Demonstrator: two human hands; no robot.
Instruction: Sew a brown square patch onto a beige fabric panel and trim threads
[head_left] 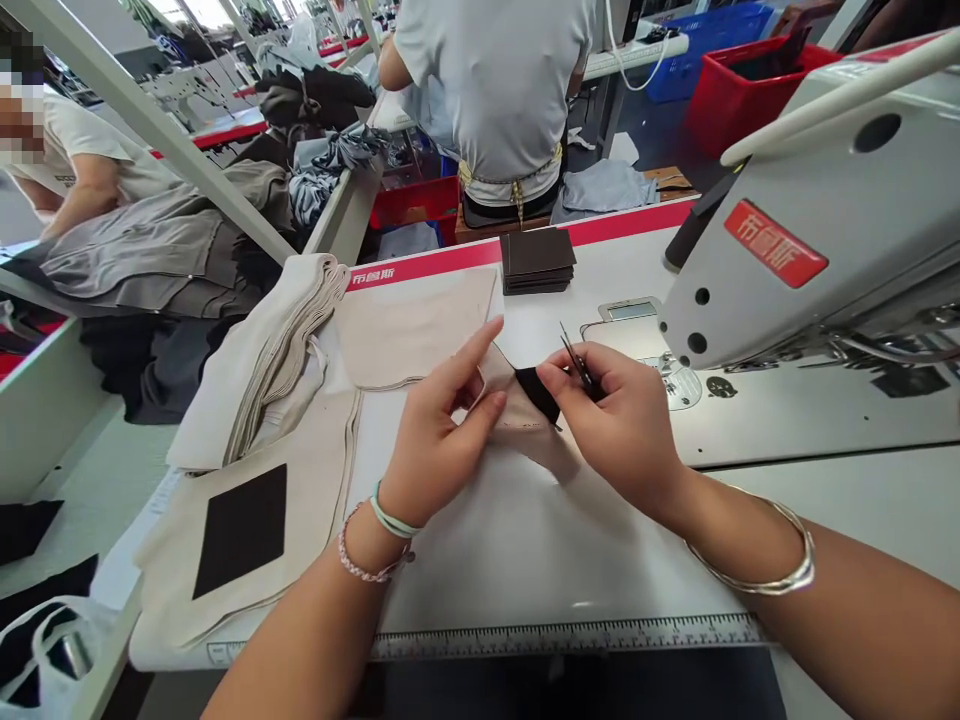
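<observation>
My left hand (439, 425) pinches a small beige fabric piece (517, 405) between thumb and fingers, just above the white table. Joined to its right end is a black fabric patch (536, 393), whose edge my right hand (619, 415) grips between thumb and forefinger. Tucked in the same hand are dark thread snips (577, 362), their thin points sticking up past the fingers. A flat beige fabric panel (416, 325) lies behind my left hand. Folded beige cloth (247, 370) is piled to the left, and a black fabric square (244, 530) rests on beige panels in front of it.
A sewing machine (817, 220) stands on the right, its needle plate (679, 385) beside my right hand. Dark fabric squares (536, 262) are stacked at the table's back edge. A ruler strip (570, 637) lines the front. One person (502, 90) sits ahead; another (97, 160) is at left.
</observation>
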